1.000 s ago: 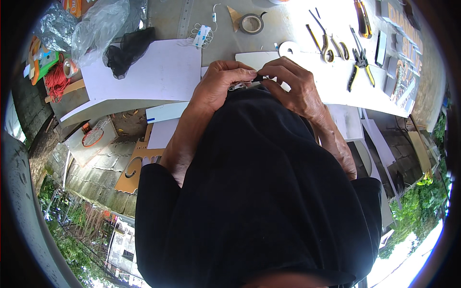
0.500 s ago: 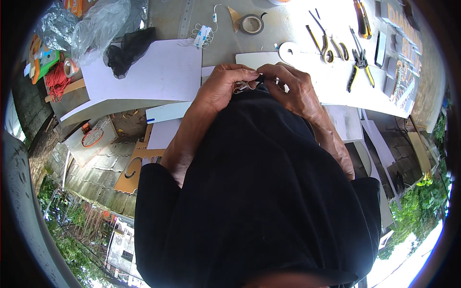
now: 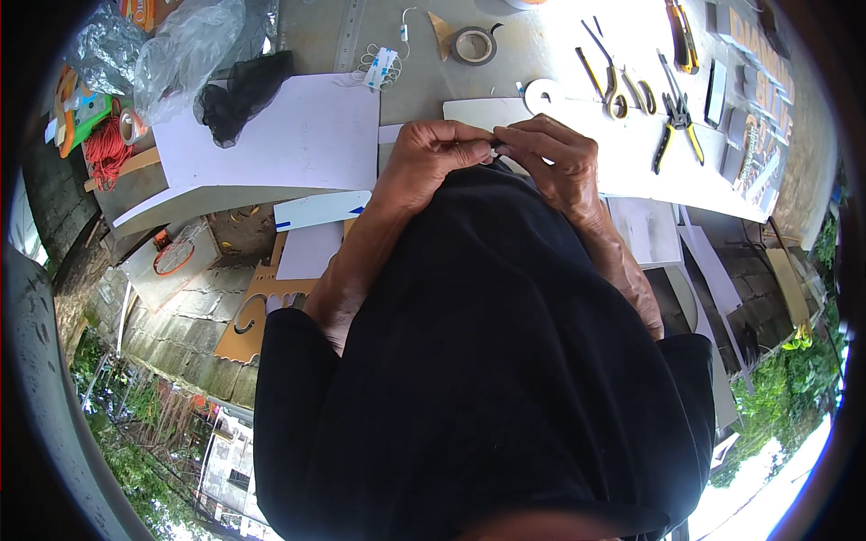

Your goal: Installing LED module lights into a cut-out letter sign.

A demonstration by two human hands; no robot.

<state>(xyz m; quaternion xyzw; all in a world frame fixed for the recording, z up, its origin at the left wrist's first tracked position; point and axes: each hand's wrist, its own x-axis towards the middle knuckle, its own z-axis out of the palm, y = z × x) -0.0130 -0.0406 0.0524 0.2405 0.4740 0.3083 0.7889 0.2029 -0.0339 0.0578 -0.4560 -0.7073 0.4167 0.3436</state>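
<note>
My left hand and my right hand meet at the fingertips just above my dark shirt, at the table's near edge. Both are closed in a pinch. A tiny dark piece with a bit of white beside it shows between the fingertips; fingers hide most of it, and I cannot tell its kind. Beyond the hands lies a roll of dark tape, its loose end sticking out. Near that are white modules on thin white wire. Behind my right hand sits a white ring-shaped piece.
White sheets cover the left side, under a black mesh cloth and clear plastic bags. Red cord lies far left. At right are yellow-and-black wire pliers, scissors and a utility knife.
My left fingers have closed in toward the right fingertips. The white wire loops seen under my left hand before are now hidden. The dark piece shows less.
</note>
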